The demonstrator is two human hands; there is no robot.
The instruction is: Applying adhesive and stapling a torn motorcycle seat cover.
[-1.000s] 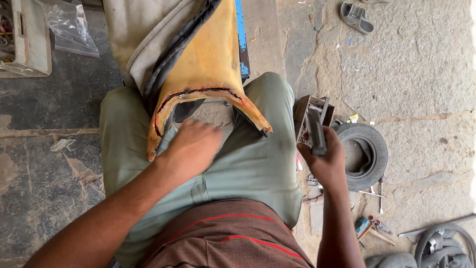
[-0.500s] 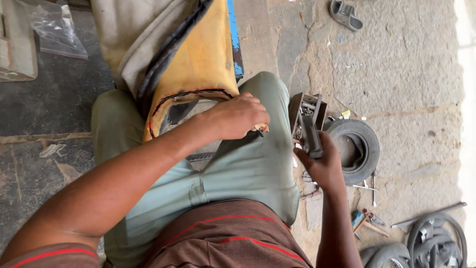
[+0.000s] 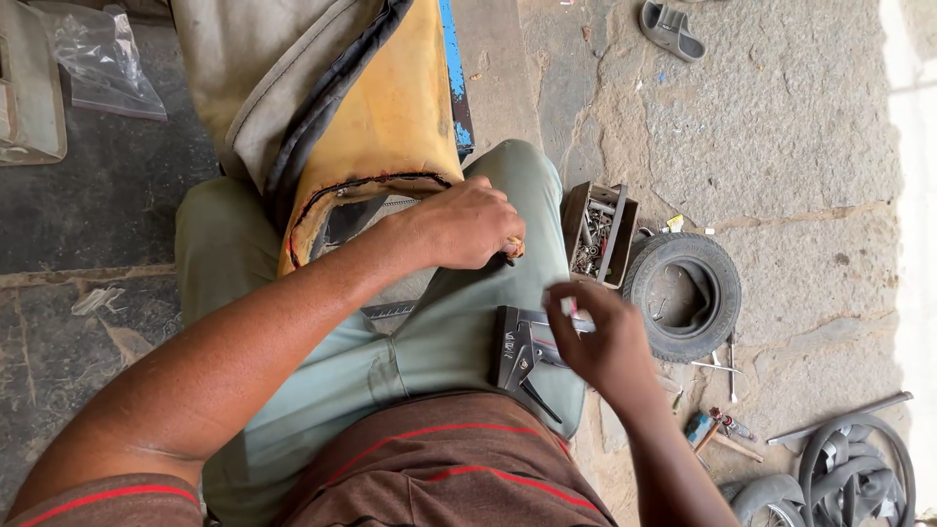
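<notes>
Far left: clear plastic bag (image 3: 98, 59) on the dark floor (image 3: 88, 215), next to the edge of a pale tray (image 3: 29, 98). A person sits with legs in green trousers (image 3: 322, 361) and a brown shirt with red stripes (image 3: 439, 468). Across the lap lies a yellow seat cushion (image 3: 390, 127) with a grey cover (image 3: 254, 68) and dark torn edging around the near end. Left hand (image 3: 468, 222) rests on the right thigh at the cushion's near corner, fingers curled tight, pinching something small at the edge; cannot tell what it is. Just right and lower, a black staple gun (image 3: 522, 351) lies on the right thigh, handle toward the body. Right hand (image 3: 605, 342) sits over the gun's right end, touching it, fingers narrow, thumb and forefinger nipping a small pale strip (image 3: 569, 307). Right of the knee on the concrete: a small open box of metal bits (image 3: 597, 234), then a small black tyre (image 3: 683, 293) lying flat. Top right, a grey sandal (image 3: 673, 29). Bottom right, loose tools (image 3: 717, 429) and coiled rubber tyres (image 3: 849, 478).
</notes>
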